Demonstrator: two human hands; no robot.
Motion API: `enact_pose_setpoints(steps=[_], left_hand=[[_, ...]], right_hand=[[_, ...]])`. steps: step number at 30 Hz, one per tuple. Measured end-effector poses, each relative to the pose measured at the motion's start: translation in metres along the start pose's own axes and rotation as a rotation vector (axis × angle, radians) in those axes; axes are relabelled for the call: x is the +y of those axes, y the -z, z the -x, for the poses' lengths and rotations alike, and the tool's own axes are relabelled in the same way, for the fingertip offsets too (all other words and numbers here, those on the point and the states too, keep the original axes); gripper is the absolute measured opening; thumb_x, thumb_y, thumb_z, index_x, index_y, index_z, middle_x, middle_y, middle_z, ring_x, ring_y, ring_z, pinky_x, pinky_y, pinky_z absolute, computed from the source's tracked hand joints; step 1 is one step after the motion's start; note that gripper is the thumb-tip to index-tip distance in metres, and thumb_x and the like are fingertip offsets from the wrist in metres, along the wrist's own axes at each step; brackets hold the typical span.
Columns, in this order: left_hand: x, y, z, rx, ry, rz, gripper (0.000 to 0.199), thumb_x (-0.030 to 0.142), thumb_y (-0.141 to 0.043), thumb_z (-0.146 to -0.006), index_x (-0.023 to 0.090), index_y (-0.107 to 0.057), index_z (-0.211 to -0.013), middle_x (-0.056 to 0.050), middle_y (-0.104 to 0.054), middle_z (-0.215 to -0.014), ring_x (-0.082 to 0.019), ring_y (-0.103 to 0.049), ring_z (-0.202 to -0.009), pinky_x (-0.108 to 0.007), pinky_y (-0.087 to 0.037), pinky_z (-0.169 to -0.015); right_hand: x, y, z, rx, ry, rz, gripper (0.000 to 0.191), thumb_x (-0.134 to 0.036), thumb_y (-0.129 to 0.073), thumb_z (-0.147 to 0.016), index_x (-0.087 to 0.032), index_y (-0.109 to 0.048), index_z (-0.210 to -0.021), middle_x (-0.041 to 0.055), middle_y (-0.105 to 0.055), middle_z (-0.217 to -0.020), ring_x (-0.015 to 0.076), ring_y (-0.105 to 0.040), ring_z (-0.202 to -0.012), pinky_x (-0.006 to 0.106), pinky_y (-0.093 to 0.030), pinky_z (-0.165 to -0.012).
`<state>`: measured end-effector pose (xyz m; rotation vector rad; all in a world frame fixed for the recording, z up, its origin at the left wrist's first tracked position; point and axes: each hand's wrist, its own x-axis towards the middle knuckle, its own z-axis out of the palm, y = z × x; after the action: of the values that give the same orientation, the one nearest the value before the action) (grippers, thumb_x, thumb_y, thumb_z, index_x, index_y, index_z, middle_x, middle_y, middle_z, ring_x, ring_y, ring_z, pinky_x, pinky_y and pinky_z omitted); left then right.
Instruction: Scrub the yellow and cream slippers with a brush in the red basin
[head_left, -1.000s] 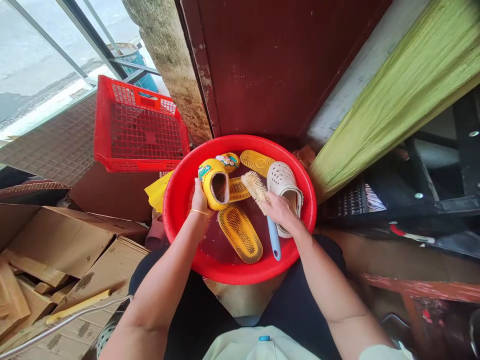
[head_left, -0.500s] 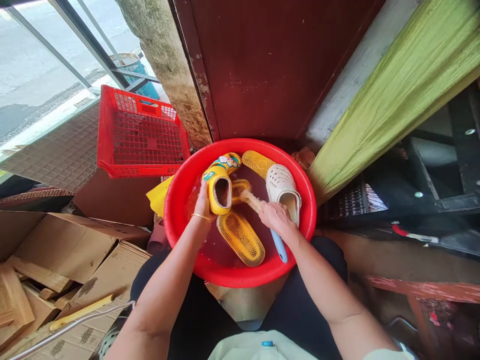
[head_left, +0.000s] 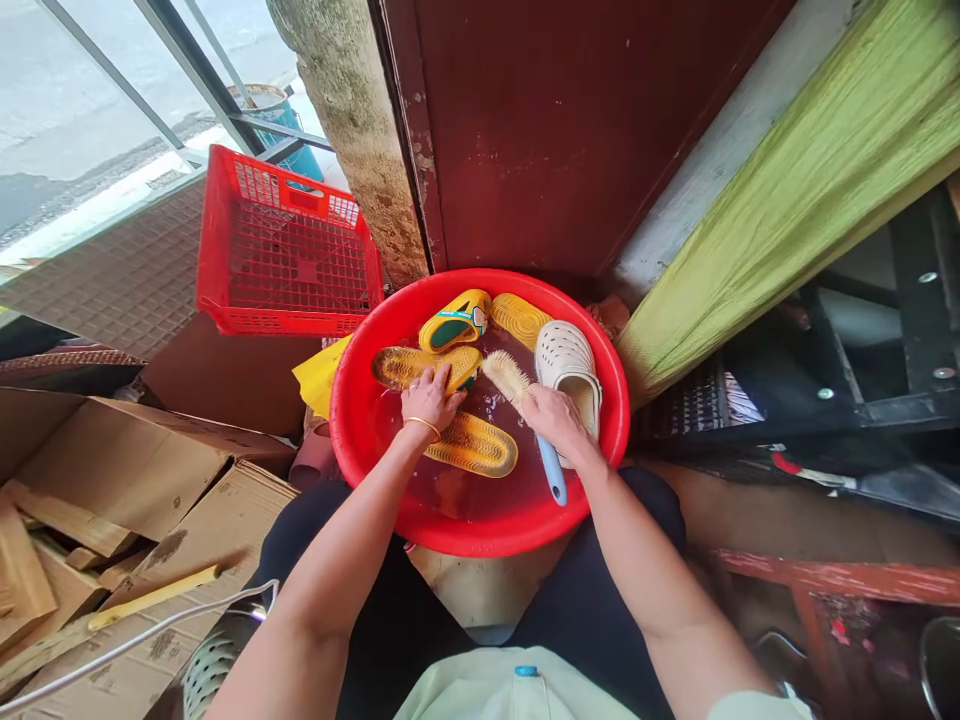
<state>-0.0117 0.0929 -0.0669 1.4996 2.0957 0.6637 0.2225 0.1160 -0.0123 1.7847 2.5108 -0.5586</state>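
Note:
My right hand point(head_left: 555, 420) is closed round a scrub brush point(head_left: 507, 378) with pale bristles and a light blue handle. My left hand point(head_left: 433, 397) lies with fingers spread on the upturned sole of a yellow slipper point(head_left: 397, 368), touching its near edge. Just below that hand is another yellow slipper point(head_left: 480, 445), sole up. Behind them sits a yellow clog point(head_left: 454, 321) with a green and white strap, beside a further yellow sole point(head_left: 521, 318). A white perforated clog point(head_left: 566, 355) stands to the right, partly behind my right hand. All are in a red basin point(head_left: 480, 548) holding murky water.
A red plastic crate point(head_left: 292, 325) is to the left of the basin. Cardboard boxes point(head_left: 142, 470) with wood pieces lie at the lower left. A dark red door point(head_left: 592, 140) rises behind the basin, and a green curtain point(head_left: 750, 230) hangs at the right.
The yellow slipper that my left hand held up is now down in the basin, sole up, with my hand over it. The lower slipper has turned sideways. The brush stays in my right hand.

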Motion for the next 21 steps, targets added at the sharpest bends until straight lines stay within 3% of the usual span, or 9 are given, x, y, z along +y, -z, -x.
enact_pose_setpoints(steps=[2,4,7,9,13,21], left_hand=[[0.007,0.008,-0.001,0.062,0.041,0.327,0.064,0.044,-0.078,-0.077,0.023,-0.062,-0.135,-0.013,-0.062,-0.140,-0.037,-0.053,-0.133,-0.051,-0.042,-0.111],[0.014,0.018,-0.004,0.048,0.134,0.733,0.057,0.048,-0.077,-0.078,0.021,-0.066,-0.127,-0.011,-0.071,-0.122,-0.033,-0.064,-0.120,-0.043,-0.051,-0.102],[0.026,0.029,-0.006,-0.131,0.360,1.255,0.052,0.055,-0.064,-0.087,0.016,-0.067,-0.121,-0.011,-0.076,-0.101,-0.028,-0.072,-0.095,-0.040,-0.059,-0.087],[0.031,0.033,-0.004,-0.286,0.466,1.466,0.059,0.061,-0.052,-0.092,0.015,-0.065,-0.125,-0.014,-0.076,-0.101,-0.029,-0.074,-0.092,-0.044,-0.060,-0.085],[0.035,0.030,0.001,-0.458,0.524,1.617,0.066,0.064,-0.038,-0.096,0.015,-0.058,-0.136,-0.017,-0.075,-0.110,-0.033,-0.074,-0.096,-0.054,-0.060,-0.085],[0.040,0.026,0.003,-0.338,0.620,1.631,0.060,0.058,-0.036,-0.099,0.016,-0.059,-0.134,-0.015,-0.076,-0.103,-0.031,-0.074,-0.097,-0.051,-0.061,-0.085]], right_hand=[[0.004,0.003,0.000,0.096,0.030,-0.141,0.034,-0.032,-0.035,-0.102,-0.018,-0.066,-0.104,0.0103,-0.073,-0.101,0.0208,-0.065,-0.093,0.028,-0.043,-0.080],[0.005,0.004,-0.002,0.194,0.053,-0.283,0.034,-0.034,-0.034,-0.102,-0.018,-0.064,-0.102,0.0099,-0.072,-0.101,0.0206,-0.063,-0.093,0.028,-0.043,-0.082],[0.003,0.006,-0.006,0.278,0.012,-0.450,0.033,-0.039,-0.036,-0.101,-0.020,-0.062,-0.100,0.0089,-0.070,-0.097,0.0214,-0.061,-0.091,0.030,-0.046,-0.082],[0.001,0.008,-0.008,0.267,-0.041,-0.562,0.034,-0.044,-0.037,-0.101,-0.021,-0.062,-0.102,0.0074,-0.068,-0.095,0.0215,-0.061,-0.088,0.031,-0.048,-0.079],[-0.001,0.010,-0.011,0.205,-0.086,-0.810,0.036,-0.051,-0.042,-0.099,-0.024,-0.061,-0.112,0.0056,-0.066,-0.097,0.0194,-0.062,-0.082,0.029,-0.055,-0.067],[-0.008,0.020,-0.003,0.192,-0.107,-1.088,0.061,-0.043,-0.054,-0.090,-0.030,-0.043,-0.148,0.0072,-0.058,-0.136,0.0155,-0.063,-0.077,0.025,-0.060,-0.052]])
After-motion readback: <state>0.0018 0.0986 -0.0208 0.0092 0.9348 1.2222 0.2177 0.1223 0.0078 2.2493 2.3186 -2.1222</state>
